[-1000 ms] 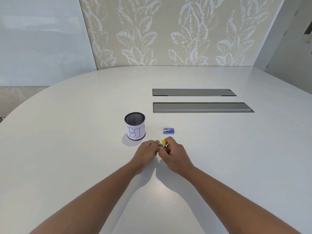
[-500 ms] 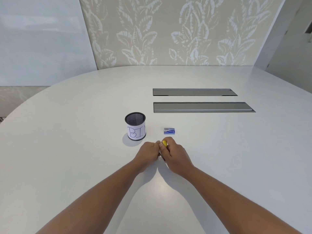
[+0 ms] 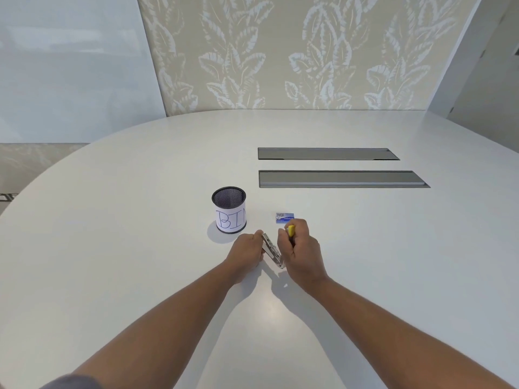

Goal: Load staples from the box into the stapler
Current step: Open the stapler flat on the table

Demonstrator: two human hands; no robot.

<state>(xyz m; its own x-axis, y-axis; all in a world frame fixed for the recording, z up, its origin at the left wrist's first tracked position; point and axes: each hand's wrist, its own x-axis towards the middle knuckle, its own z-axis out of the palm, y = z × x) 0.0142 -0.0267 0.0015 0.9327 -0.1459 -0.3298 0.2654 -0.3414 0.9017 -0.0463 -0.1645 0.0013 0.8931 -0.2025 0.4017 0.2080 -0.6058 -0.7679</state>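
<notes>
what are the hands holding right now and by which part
Both hold the opened stapler: left hand grips the metal staple tray, right hand grips the yellow top cover.

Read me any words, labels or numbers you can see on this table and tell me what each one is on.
"BIN": handwritten in blue on the white paper label wrapped round the black mesh cup; the last letter runs to the cup's edge and is partly cut off.
Staple box: blue and white print on top, too small and blurred to read.
Stapler: no readable text.
</notes>
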